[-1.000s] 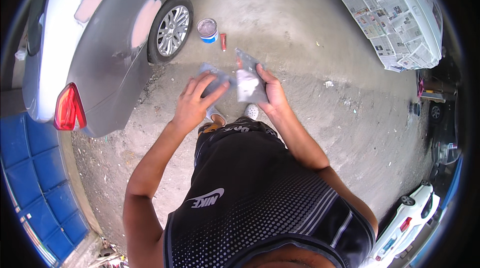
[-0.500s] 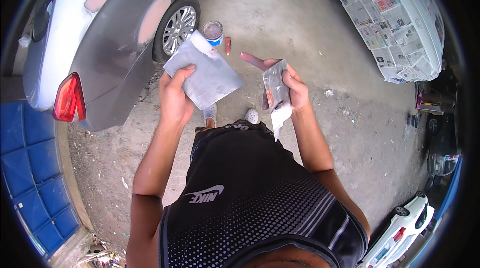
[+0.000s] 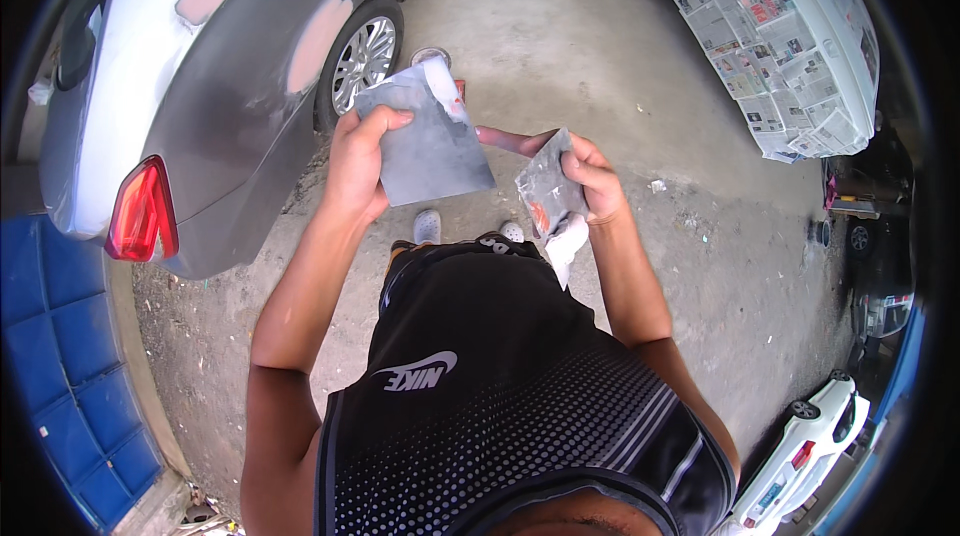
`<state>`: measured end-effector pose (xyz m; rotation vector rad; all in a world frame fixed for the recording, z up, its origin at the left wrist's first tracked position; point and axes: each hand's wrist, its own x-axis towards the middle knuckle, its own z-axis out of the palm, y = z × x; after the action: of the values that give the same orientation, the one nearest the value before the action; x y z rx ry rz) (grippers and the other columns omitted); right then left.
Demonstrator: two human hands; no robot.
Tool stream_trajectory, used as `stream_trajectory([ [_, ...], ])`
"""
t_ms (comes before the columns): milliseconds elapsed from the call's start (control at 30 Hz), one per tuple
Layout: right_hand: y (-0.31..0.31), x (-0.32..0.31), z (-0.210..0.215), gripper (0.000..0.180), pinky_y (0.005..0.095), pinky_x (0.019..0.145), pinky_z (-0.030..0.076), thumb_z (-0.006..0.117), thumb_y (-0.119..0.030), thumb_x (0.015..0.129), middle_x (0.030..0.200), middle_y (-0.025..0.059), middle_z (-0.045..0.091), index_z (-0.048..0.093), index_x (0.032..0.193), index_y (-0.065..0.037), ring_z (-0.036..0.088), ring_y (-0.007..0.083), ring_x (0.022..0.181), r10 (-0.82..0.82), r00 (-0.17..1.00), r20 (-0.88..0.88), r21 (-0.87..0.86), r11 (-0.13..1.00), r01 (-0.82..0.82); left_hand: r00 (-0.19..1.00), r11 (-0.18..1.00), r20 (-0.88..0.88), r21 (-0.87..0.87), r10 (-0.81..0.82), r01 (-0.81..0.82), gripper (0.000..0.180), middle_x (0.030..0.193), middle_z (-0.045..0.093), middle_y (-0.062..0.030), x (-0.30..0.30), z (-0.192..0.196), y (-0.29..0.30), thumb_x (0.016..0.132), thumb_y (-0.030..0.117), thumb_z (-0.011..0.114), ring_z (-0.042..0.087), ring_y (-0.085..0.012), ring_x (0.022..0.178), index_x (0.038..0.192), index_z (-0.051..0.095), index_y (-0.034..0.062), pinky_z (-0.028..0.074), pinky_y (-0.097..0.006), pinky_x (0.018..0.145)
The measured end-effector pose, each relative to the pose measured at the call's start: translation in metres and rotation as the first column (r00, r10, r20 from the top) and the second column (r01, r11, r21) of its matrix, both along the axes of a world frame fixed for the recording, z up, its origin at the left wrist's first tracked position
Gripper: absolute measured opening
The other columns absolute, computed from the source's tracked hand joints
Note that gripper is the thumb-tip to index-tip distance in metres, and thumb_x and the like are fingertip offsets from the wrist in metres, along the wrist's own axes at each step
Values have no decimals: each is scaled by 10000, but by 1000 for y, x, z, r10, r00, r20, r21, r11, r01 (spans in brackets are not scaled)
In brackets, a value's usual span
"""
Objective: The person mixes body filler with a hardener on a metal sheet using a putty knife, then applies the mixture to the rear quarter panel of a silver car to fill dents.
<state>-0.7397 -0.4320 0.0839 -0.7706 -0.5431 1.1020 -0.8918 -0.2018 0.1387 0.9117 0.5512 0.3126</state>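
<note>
My left hand point(image 3: 358, 164) grips a flat grey mixing plate point(image 3: 430, 158) by its left side, thumb on top. White putty point(image 3: 441, 84) with a small red streak lies along its far right edge. My right hand point(image 3: 603, 186) is closed on a smaller grey putty spreader point(image 3: 545, 176), thumb on its face. An orange-red smear marks the spreader, and a lump of white putty point(image 3: 568, 238) hangs at its near end. The right index finger stretches toward the plate's right edge; whether it touches is unclear.
A grey car point(image 3: 235, 106) with pinkish filler patches point(image 3: 318, 44) stands at the left. Behind the plate, a tub point(image 3: 430, 55) and a red tube point(image 3: 461, 88) are partly hidden. A newspaper-masked car panel point(image 3: 775, 46) is at far right, blue panels point(image 3: 60, 306) at left.
The plate has shifted slightly right and turned clockwise, now covering most of the tub and tube. The spreader has tilted, showing more of its smeared face.
</note>
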Motion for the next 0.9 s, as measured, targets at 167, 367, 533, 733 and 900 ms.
stream_trajectory([
  [167,-7,7,-19,423,367,984,526,696,-275,975,1210,173,715,662,1248,47,694,230,1084,40,996,-78,-89,995,-47,996,990,-19,111,-84,86,321,1024,712,-140,6,-11,16,872,70,599,726,-221,895,1165,634,-57,593,-364,794],
  [367,-5,7,-25,394,347,923,564,679,-238,989,1165,146,728,650,1257,49,710,210,1031,6,992,-126,-165,986,-27,989,974,-65,173,-136,145,294,1019,719,-108,10,-24,19,893,46,611,714,-176,868,1169,636,-53,574,-324,757],
  [533,2,4,-21,375,318,867,580,644,-264,1023,1140,114,728,642,1273,15,716,177,984,-102,989,-109,-281,957,68,995,957,-48,272,-90,100,277,1038,719,-100,1,-28,15,892,26,628,704,-167,929,1156,672,-48,557,-324,839],
  [733,23,-5,-28,358,296,798,537,517,-352,1105,1051,49,716,660,1193,-36,660,100,894,-507,841,187,-414,736,536,961,136,-90,982,-262,129,560,1236,672,-62,1,-5,-1,827,-89,603,642,-258,1156,1289,728,202,518,-424,1003],
  [900,38,-15,-33,410,305,776,516,496,-345,1113,928,55,710,676,1114,24,601,94,852,-504,677,535,-272,657,704,951,-285,-254,938,-175,198,672,1265,651,-16,12,-35,-34,708,-116,585,585,-264,1224,1262,742,230,455,-435,1039],
])
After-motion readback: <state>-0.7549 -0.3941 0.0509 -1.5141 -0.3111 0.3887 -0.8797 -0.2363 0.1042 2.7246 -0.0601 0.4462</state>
